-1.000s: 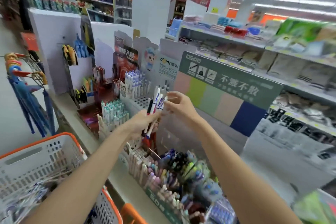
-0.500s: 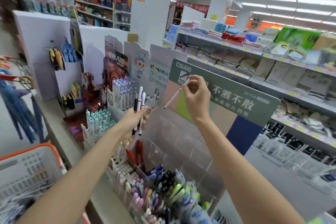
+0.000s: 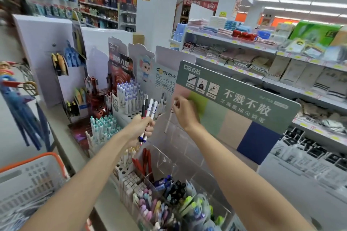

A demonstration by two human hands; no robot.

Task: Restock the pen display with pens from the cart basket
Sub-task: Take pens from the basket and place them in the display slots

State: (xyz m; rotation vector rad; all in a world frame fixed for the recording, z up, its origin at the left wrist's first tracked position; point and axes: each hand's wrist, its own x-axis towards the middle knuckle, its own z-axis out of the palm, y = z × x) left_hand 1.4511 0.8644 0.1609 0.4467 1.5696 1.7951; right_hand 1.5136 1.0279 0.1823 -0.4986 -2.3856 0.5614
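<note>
Pen display [image 3: 187,157]: clear, glossy plastic dividers.
Header board [image 3: 244,103]: matt printed card.
Pens [image 3: 150,108]: smooth, glossy plastic barrels.
White pen [image 3: 168,122]: smooth plastic.
Cart basket [image 3: 28,178]: perforated white plastic, orange rim.
Towels [image 3: 234,56]: soft folded cloth.

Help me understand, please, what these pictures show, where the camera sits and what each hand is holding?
There is no machine here: a person wears a wide-angle camera on the head, so you look forward and down along both bare arms in a shop aisle. The left hand grips a bundle of pens. The right hand pinches a single white pen above the clear display, in front of a green sign. Red pens stand in one clear compartment, with mixed coloured pens nearer the camera. At lower left is the white cart basket with an orange rim.
</note>
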